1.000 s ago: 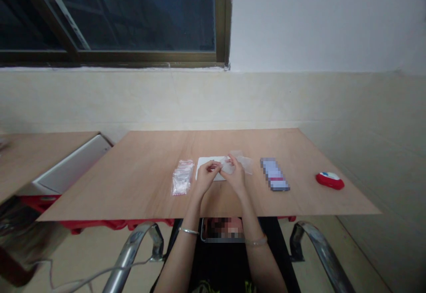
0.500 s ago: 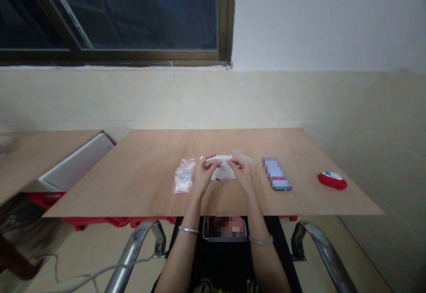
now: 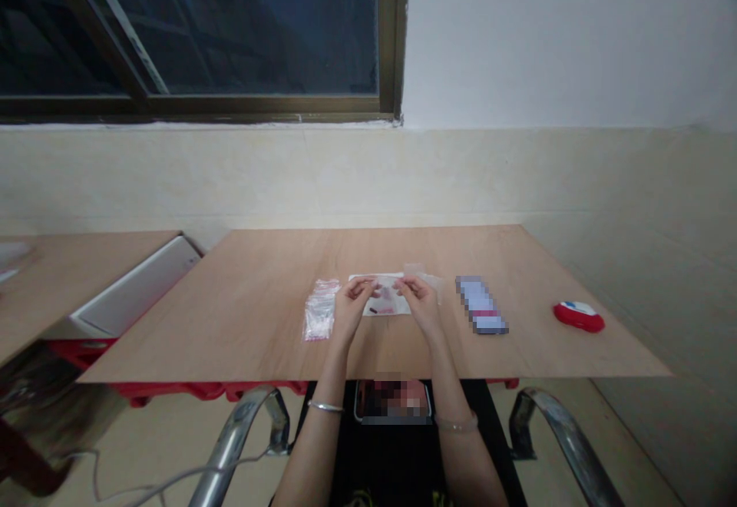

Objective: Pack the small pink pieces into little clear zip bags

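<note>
I'm pinching a limp, slippery clear plastic bag point(image 3: 388, 298) with my left hand point(image 3: 358, 306) and right hand point(image 3: 420, 306). I'm gripping near its edge

A pile of small clear bags point(image 3: 321, 309) is lying on the wooden table point(image 3: 230, 323), left of the middle. A blurry box point(image 3: 480, 305) is lying right of the middle, and a red and white oval thing point(image 3: 579, 317) is sitting near the right edge.

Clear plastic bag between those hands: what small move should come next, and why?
Probably smoothing the clear plastic bag flat, I'd judge, since the left hand and right hand both pinch it over the white sheet and it looks slightly rumpled.
</note>
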`<act>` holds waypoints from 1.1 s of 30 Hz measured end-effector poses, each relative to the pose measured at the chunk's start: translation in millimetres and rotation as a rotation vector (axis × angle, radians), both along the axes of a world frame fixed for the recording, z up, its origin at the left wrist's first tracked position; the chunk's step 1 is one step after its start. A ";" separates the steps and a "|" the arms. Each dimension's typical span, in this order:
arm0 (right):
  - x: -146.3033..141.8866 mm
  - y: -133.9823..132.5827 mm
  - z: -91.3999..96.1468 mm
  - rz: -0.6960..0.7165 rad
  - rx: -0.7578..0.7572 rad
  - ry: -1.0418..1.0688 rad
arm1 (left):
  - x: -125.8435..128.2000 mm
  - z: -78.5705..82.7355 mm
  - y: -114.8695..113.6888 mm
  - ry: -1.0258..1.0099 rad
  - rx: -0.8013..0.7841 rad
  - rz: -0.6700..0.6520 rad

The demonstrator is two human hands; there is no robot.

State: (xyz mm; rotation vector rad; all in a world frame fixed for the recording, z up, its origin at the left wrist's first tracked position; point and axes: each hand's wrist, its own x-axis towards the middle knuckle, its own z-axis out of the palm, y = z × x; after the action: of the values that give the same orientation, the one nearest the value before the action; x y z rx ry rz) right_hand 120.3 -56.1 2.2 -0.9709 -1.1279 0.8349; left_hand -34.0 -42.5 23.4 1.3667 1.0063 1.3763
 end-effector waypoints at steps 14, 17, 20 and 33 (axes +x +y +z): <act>-1.5 -0.2 0.7 -0.025 -0.015 -0.048 | 0.0 0.4 0.7 0.102 0.067 0.083; -1.5 -0.8 1.2 -0.019 -0.027 -0.049 | -1.0 -1.3 1.8 0.146 0.074 0.069; -0.3 -2.3 2.6 -0.037 -0.012 -0.034 | -0.3 -1.1 1.0 0.121 0.062 0.005; -2.8 -5.9 5.9 0.030 -0.098 0.000 | 4.5 -0.7 -2.7 0.115 0.080 0.002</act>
State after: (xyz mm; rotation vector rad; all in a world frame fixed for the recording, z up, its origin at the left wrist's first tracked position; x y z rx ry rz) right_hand 117.6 -62.0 8.1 -1.0370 -1.1125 0.9211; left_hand -29.4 -45.2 22.7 1.5191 1.0377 1.3645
